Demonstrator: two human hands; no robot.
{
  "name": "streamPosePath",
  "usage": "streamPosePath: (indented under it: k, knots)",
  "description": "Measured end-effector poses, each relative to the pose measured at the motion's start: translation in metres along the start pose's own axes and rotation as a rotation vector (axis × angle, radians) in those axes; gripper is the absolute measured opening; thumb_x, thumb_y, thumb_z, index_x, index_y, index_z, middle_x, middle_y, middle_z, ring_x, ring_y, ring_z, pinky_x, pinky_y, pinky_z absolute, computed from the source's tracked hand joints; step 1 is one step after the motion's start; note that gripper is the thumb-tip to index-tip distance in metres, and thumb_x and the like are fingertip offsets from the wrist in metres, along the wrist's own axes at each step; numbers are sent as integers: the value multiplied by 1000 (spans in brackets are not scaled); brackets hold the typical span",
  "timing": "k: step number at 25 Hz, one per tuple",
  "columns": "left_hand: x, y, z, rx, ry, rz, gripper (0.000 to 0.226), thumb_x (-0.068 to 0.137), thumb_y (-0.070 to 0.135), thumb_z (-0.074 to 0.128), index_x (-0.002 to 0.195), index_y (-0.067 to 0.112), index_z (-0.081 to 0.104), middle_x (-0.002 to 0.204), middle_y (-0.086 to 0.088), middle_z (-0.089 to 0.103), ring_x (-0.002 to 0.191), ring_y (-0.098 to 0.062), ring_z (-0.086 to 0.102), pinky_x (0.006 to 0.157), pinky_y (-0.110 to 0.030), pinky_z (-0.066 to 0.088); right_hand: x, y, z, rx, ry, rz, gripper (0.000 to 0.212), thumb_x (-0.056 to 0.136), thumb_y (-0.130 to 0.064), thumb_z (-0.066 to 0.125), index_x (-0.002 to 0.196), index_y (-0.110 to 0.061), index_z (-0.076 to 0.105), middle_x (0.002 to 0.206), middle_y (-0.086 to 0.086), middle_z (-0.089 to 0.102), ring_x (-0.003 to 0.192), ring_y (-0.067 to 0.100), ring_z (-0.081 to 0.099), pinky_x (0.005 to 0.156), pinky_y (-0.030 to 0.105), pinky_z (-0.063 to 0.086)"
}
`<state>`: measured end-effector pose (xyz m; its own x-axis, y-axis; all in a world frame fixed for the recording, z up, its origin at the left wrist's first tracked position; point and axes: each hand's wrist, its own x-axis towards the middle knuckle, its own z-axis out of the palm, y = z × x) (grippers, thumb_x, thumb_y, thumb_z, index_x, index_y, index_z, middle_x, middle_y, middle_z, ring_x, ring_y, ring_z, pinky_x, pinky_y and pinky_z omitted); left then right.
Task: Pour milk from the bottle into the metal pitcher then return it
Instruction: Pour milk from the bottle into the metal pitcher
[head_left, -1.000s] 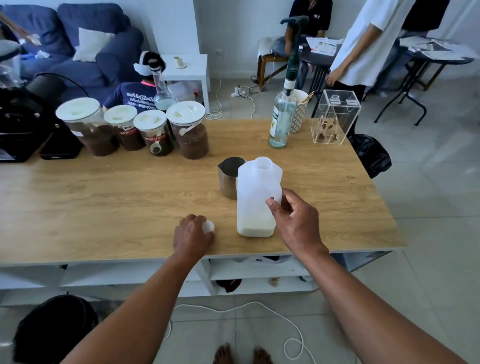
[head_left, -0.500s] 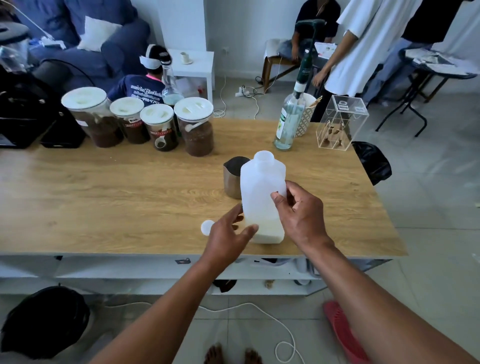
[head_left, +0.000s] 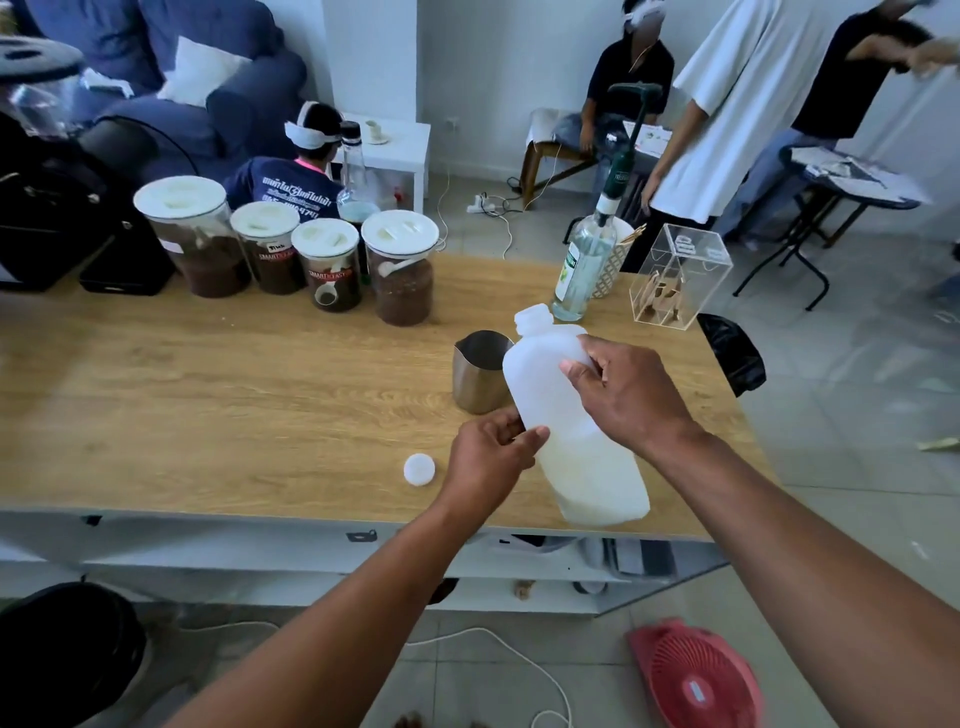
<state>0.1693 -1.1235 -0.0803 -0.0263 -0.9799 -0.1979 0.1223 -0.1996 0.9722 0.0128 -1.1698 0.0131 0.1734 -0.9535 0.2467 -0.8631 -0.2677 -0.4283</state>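
The bottle (head_left: 566, 415) has left the table (head_left: 208, 395) and is now held tilted, its open neck leaning toward the pitcher (head_left: 480, 376), whereas half a second ago it stood upright on its base. Milk fills only the lower part (the upper body looks empty).

The right hand (head_left: 631, 397) grips the upper body of the bottle, fingers curled round its far side and thumb on the near face. The left hand (head_left: 485, 460) has come in from the cap (head_left: 419, 469) and now holds the lower body, thumb pressed on the near face and fingers curled behind it.

The pitcher stands upright just beyond the left-hand fingers, touching or nearly touching the bottle's side; which cannot be told. The neck sits above and to the right of the pitcher rim, not yet over the opening. The cap lies on the table just left of the left hand.

Judgement: lift is complete and pouring has not begun. The neck must shift over the pitcher mouth before further tilt, otherwise milk may land on the table.
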Motion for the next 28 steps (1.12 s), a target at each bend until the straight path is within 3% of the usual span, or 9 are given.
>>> streamPosePath:
  k: [4, 10, 13, 17, 22, 28]
  knots:
    - [4, 5, 4, -61, 16, -61, 26, 95, 15, 72, 121, 9, 74, 107, -2, 82, 103, -21, 77, 85, -38, 64, 15, -4, -4, -66, -123, 45, 32, 99, -34, 58, 75, -13, 52, 64, -1, 47, 73, 31, 53, 66, 40, 45]
    - [13, 6, 1, -117, 34, -149, 21, 95, 15, 72, 114, 7, 76, 103, -3, 82, 96, -18, 79, 86, -41, 65, 35, -3, 1, -144, -284, 85, 45, 99, -34, 57, 61, -25, 35, 64, -5, 42, 73, 28, 49, 59, 33, 34]
    - [17, 5, -4, -122, 38, -175, 21, 95, 14, 72, 114, 6, 76, 104, -4, 82, 95, -19, 79, 85, -40, 65, 41, -3, 6, -151, -327, 96, 44, 99, -34, 56, 61, -26, 36, 64, -5, 45, 71, 26, 51, 53, 31, 30]
    - [24, 3, -5, -132, 41, -194, 18, 96, 15, 71, 111, 6, 77, 101, -5, 83, 94, -20, 80, 86, -42, 65, 49, -1, 13, -170, -367, 102, 40, 99, -36, 56, 63, -26, 41, 73, 0, 54, 76, 28, 58, 58, 32, 35]
    - [29, 7, -4, -152, 22, -235, 17, 97, 16, 71, 108, 5, 77, 102, -6, 82, 93, -22, 80, 84, -43, 65, 63, 0, 13, -208, -414, 107, 42, 99, -36, 57, 62, -26, 39, 71, -3, 50, 74, 27, 58, 54, 30, 32]
    - [34, 10, 2, -170, 38, -269, 19, 96, 17, 71, 107, 2, 76, 103, -10, 81, 92, -24, 80, 80, -43, 66, 76, 0, 11, -232, -484, 105, 36, 99, -36, 57, 66, -25, 47, 72, 1, 58, 79, 29, 68, 65, 33, 48]
